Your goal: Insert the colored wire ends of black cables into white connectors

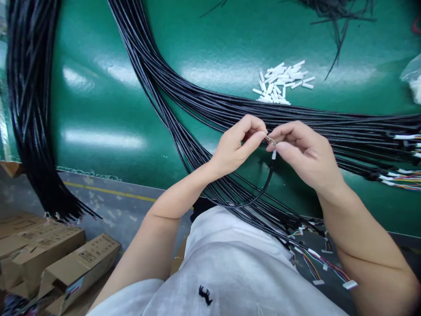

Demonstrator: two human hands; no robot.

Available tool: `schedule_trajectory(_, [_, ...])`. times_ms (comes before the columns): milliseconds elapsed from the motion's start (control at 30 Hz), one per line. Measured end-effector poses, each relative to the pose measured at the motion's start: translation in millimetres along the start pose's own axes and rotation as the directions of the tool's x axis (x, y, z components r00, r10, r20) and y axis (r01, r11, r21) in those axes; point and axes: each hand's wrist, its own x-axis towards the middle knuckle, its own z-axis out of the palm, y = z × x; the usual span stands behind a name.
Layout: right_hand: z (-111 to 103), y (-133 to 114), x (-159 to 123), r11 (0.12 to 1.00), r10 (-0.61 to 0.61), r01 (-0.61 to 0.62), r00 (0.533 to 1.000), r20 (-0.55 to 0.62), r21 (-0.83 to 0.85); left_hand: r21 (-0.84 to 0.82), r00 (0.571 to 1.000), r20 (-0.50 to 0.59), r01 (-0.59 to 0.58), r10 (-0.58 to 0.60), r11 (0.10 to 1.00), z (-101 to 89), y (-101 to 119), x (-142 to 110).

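Note:
My left hand (238, 142) and my right hand (301, 149) meet above the green table (108, 101), both pinched on the end of one black cable (263, 188). That cable curves down from my fingers toward my lap. My left fingertips pinch its thin wire ends. My right fingers hold a small white connector (274, 154) at the cable's tip. A pile of several loose white connectors (282, 82) lies on the table behind my hands.
A thick bundle of black cables (184, 101) sweeps across the table, its coloured wire ends with white plugs (403, 175) at the right and near my right elbow. Another black bundle (31, 109) hangs off the left edge. Cardboard boxes (52, 263) sit on the floor.

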Motion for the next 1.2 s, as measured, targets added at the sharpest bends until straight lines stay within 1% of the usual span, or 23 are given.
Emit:
schedule_trajectory(67, [4,2,-1,1.0,-0.027,0.027,0.999,-0.028,-0.007,-0.052,0.999,-0.012,0.039,-0.04,0.998,0.9,0,0])
schedule_trajectory(133, [8,2,-3,0.997,-0.045,0.037,0.994,-0.104,-0.07,-0.076,0.996,-0.001,0.092,-0.092,0.993,2.1,1,0])
schedule_trajectory(200, [10,3,-4,0.989,-0.079,0.056,0.982,-0.169,-0.138,-0.102,0.991,0.02,0.136,-0.134,0.985,2.9,1,0])
schedule_trajectory(267, [11,4,-4,0.978,-0.133,0.095,0.969,-0.208,-0.186,-0.179,0.982,0.06,0.186,-0.178,0.966,3.1,1,1])
schedule_trajectory(400, [11,5,-4,0.957,-0.209,0.15,0.949,-0.237,-0.247,-0.392,0.938,0.207,0.34,-0.279,0.855,1.6,-2,1])
schedule_trajectory(500, [11,2,-6,0.935,-0.253,0.183,0.944,-0.209,-0.304,-0.441,0.91,0.256,0.41,-0.326,0.799,0.3,-2,1])
schedule_trajectory(633, [13,0,-9,0.887,-0.301,0.205,0.937,-0.18,-0.413,-0.426,0.899,0.269,0.432,-0.345,0.795,-0.3,-1,1])
schedule_trajectory(767, [14,3,-10,0.853,-0.304,0.172,0.931,-0.201,-0.493,-0.468,0.898,0.284,0.435,-0.336,0.769,0.3,-2,2])
schedule_trajectory(867, [14,6,-10,0.83,-0.304,0.157,0.932,-0.198,-0.535,-0.487,0.888,0.303,0.457,-0.347,0.744,0.8,-4,3])
schedule_trajectory(967, [14,6,-10,0.824,-0.301,0.148,0.932,-0.201,-0.548,-0.469,0.883,0.314,0.463,-0.348,0.752,0.9,-5,3])
schedule_trajectory(1100, [13,3,-10,0.834,-0.288,0.136,0.934,-0.211,-0.535,-0.429,0.893,0.314,0.436,-0.322,0.792,0.5,-4,2])
schedule_trajectory(1200, [12,2,-8,0.835,-0.292,0.146,0.935,-0.202,-0.531,-0.411,0.896,0.307,0.428,-0.32,0.805,0.7,-3,2])
